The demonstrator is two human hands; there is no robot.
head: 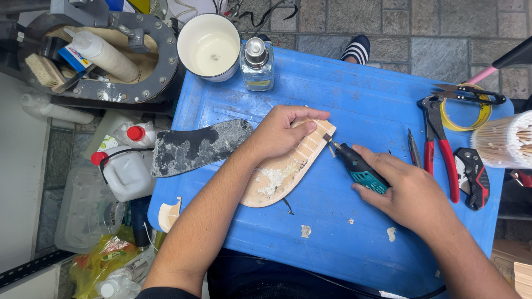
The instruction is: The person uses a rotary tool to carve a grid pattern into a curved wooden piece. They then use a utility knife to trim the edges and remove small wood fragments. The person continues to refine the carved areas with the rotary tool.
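Left hand (277, 135): pressed flat on tan sole (288, 169) | right hand (407, 191): closed around rotary tool (357, 166) | bit best kept steady at sole edge.

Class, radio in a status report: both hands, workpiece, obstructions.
Left hand pressing tan shoe sole flat. Right hand gripping teal rotary tool, bit at sole's edge. Nothing between them.

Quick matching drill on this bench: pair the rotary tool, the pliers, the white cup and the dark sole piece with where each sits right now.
Things:
1. rotary tool
2. red-handled pliers
3. white cup
4. dark sole piece

Places:
A. blue board's far left corner
B. in the right hand
C. left of the left hand
D. beside the tape roll

Pairs: 1-B, 2-D, 3-A, 4-C
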